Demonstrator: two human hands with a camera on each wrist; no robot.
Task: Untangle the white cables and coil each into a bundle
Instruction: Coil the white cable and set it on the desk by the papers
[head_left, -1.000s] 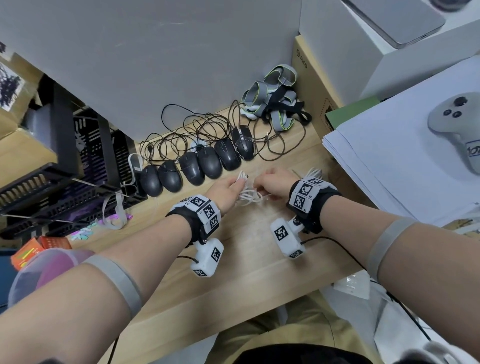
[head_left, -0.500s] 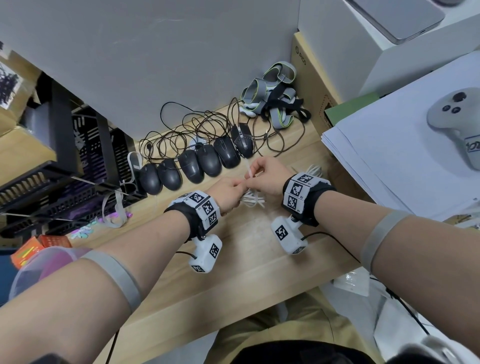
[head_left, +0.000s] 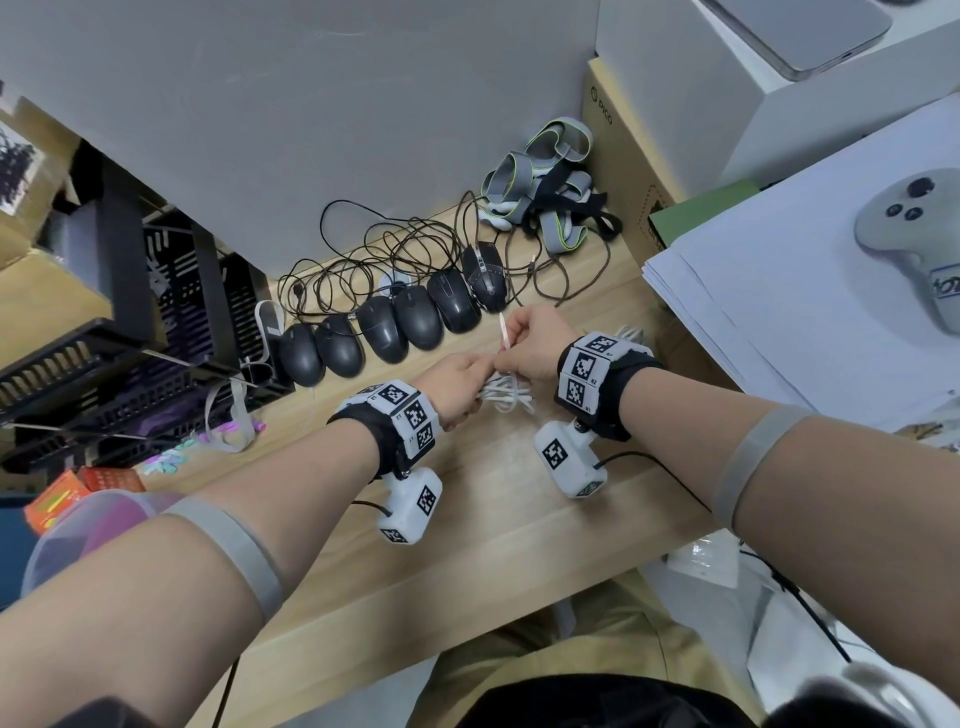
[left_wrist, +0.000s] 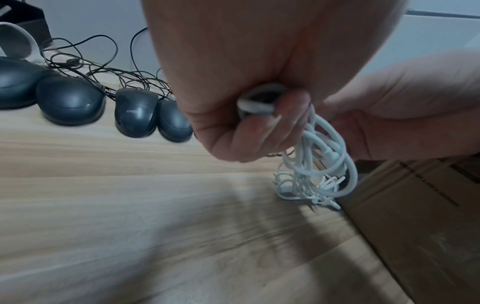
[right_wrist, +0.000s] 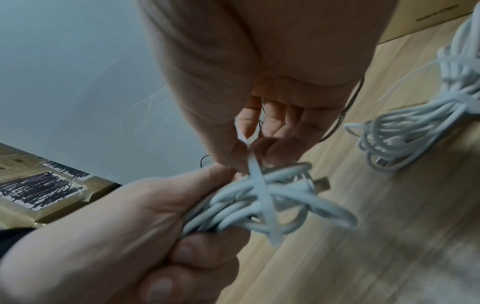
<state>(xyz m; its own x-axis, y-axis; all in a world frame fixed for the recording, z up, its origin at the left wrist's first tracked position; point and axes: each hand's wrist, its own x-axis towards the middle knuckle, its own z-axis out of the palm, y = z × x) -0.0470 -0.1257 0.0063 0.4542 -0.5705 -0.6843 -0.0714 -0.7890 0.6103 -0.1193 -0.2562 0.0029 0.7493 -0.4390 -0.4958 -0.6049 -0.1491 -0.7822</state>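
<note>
My left hand (head_left: 460, 382) grips a coiled white cable bundle (head_left: 506, 395) just above the wooden desk; the coil (right_wrist: 262, 205) hangs from its fist (left_wrist: 249, 123). My right hand (head_left: 530, 340) pinches a flat white tie strip (head_left: 503, 332) that crosses the coil (right_wrist: 259, 193) and sticks up past the fingers. A metal plug end (right_wrist: 322, 184) pokes out of the held bundle. A second pile of white cables (right_wrist: 415, 127) lies on the desk to the right, partly hidden behind my right wrist (head_left: 628, 332).
A row of black mice (head_left: 395, 327) with tangled dark cords (head_left: 374, 254) lies just beyond my hands. Grey straps (head_left: 550, 192) and a cardboard box (head_left: 618, 156) stand at the back right, paper sheets (head_left: 779, 291) with a controller (head_left: 914, 234) right, black trays (head_left: 119, 338) left.
My hands have lifted and drawn together over the bundle. The right hand has pulled the white tie strip upward so it now stands above the fingers.
</note>
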